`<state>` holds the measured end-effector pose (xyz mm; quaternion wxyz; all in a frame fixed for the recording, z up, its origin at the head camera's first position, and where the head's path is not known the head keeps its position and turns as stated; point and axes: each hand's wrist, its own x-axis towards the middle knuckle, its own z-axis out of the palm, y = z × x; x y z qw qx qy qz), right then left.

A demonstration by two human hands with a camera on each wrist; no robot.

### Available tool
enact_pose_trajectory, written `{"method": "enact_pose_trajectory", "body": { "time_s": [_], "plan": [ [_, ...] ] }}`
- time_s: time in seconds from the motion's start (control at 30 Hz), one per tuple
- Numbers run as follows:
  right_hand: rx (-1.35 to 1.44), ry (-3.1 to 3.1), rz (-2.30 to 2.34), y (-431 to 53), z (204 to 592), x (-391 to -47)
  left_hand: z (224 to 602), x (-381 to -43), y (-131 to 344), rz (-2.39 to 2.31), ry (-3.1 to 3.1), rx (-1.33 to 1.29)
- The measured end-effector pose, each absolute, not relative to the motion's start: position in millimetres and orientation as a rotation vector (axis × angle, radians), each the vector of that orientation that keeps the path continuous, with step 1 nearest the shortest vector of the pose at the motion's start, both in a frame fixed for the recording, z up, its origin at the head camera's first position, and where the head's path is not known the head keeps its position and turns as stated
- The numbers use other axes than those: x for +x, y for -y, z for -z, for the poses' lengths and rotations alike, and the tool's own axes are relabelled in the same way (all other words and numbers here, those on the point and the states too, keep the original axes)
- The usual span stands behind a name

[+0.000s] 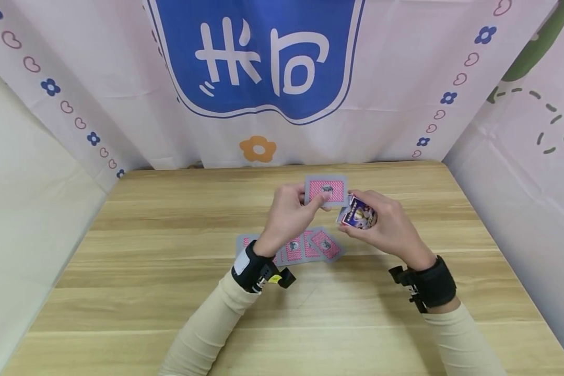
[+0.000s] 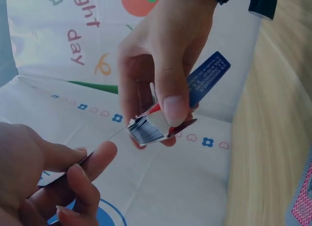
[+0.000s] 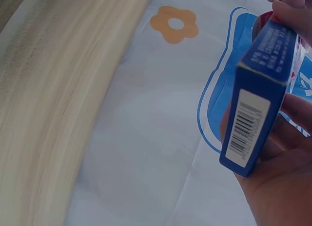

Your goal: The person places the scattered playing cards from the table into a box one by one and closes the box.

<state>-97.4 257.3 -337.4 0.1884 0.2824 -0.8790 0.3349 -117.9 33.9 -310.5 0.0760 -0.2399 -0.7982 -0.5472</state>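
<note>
In the head view my left hand (image 1: 289, 211) pinches a playing card (image 1: 317, 185), its red-patterned, grey-bordered back facing up. The left wrist view shows this card edge-on between thumb and fingers. My right hand (image 1: 392, 224) grips a small card box (image 1: 361, 214) just to the right, tilted above the table. In the left wrist view the box's blue flap (image 2: 209, 77) stands out, and a stack of cards (image 2: 146, 131) shows in its open end. The held card's edge is close to that end; I cannot tell whether they touch. A barcode (image 3: 246, 128) marks the box's other end.
Several overlapping playing cards (image 1: 293, 249) lie face down on the wooden table (image 1: 169, 292), partly hidden by my left wrist. Behind the table hangs a white printed curtain (image 1: 108, 68) with a blue emblem. More white cloth (image 1: 507, 172) hangs along the right side.
</note>
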Motion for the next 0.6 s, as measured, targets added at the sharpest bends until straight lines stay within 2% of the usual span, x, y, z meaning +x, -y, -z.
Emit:
{"method": "enact_pose_trajectory", "body": {
  "time_s": [0.6],
  "plan": [
    [0.81, 2.449, -0.906, -258.6, 337.5, -97.6, 307.2, -117.4, -30.5, 1.41, 2.71, -0.891]
  ]
}}
